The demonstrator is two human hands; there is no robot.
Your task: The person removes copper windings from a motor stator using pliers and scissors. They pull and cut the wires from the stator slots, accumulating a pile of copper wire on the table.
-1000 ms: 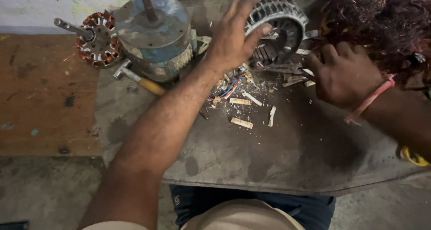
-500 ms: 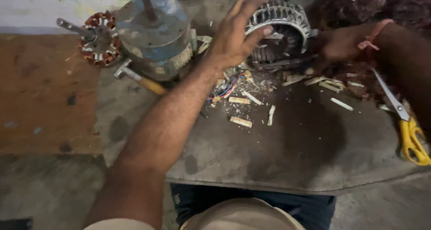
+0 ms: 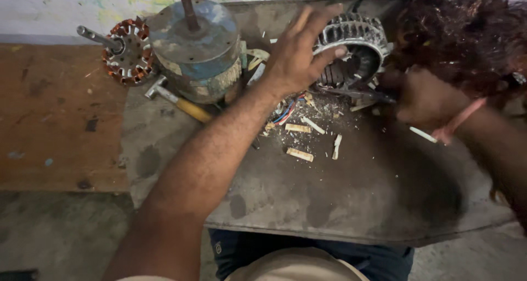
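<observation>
Stator (image 3: 351, 50) on tabletop (image 3: 351, 204): left hand (image 3: 299, 56) spread, fingers resting on its rim. Right hand (image 3: 425, 100) clenched round dark tool (image 3: 365, 94) at stator's base. Hammer (image 3: 178, 101) nearby.

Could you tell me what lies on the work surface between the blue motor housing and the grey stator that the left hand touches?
In the head view, pale scraps lie between the blue motor housing and the grey stator.
</observation>
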